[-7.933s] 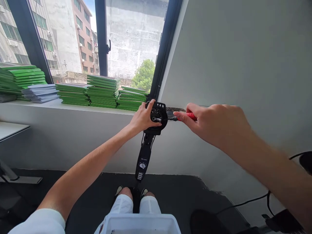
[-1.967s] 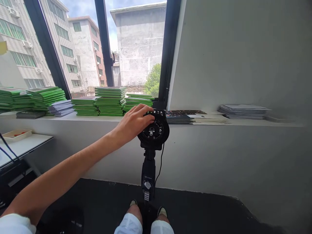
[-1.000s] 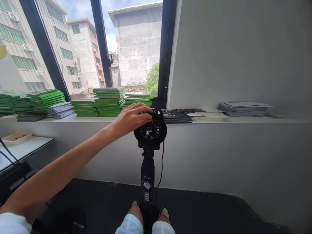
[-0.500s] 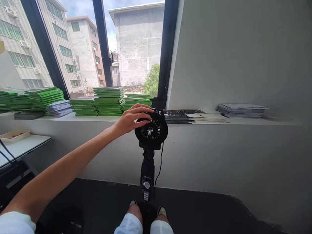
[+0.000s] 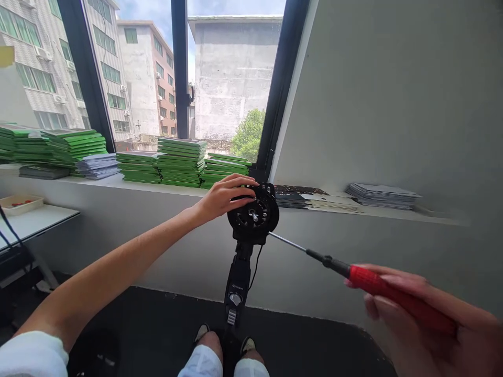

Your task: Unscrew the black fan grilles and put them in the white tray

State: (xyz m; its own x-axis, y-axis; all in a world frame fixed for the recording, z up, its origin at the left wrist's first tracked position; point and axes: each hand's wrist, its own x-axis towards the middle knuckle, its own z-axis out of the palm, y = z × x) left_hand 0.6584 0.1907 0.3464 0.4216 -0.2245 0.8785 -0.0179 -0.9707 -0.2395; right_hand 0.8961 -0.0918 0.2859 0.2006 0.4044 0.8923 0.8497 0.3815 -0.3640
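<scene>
A round black fan motor housing (image 5: 257, 229) tops a black stand (image 5: 238, 277), a bare metal shaft (image 5: 254, 215) sticking out of its middle. From the left, my left hand (image 5: 228, 198) curls its fingers over the upper rim and grips it. My right hand (image 5: 426, 309), slightly blurred, is closed around the red handle of a screwdriver (image 5: 369, 281). The thin steel blade points up and left. Its tip appears at the lower right edge of the housing; whether it touches cannot be told.
Stacks of green-edged books (image 5: 183, 165) line the window ledge. Farther right lie dark flat sheets (image 5: 291, 200) and a pile of papers (image 5: 381, 195). A white table (image 5: 51, 219) with a shallow tray (image 5: 21, 208) stands at left. A cord (image 5: 256, 269) hangs beside the stand.
My right hand has come into view from the right with the screwdriver. My left hand keeps its hold on the housing. The view has tilted and shifted a little.
</scene>
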